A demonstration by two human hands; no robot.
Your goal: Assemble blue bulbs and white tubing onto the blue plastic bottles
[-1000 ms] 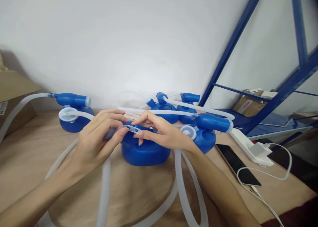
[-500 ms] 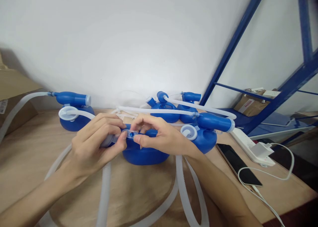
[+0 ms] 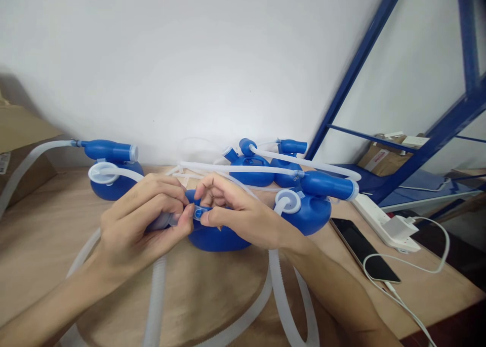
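My left hand [image 3: 146, 223] is closed round a translucent cap [image 3: 163, 220], its thumb and fingers pinching one end of a small clear tab [image 3: 198, 213]. From the right, my right hand [image 3: 239, 210] pinches the other end of that tab between thumb and finger. Blue shows through a round hole in the tab. Just behind and below both hands sits a blue container [image 3: 220, 240], partly hidden by them. A white corrugated hose [image 3: 155, 296] hangs down below my left hand.
Blue containers with hoses stand at the left [image 3: 114, 182], the back [image 3: 252, 172] and the right [image 3: 309, 215]. A phone [image 3: 364, 251], a power strip [image 3: 379, 220] and a cable lie right. A blue rack [image 3: 353, 63] rises behind. A cardboard box [image 3: 26, 129] is far left.
Both hands have shifted slightly down with the tab, which now tilts a little. The white hose at the right container's cap has turned downward.
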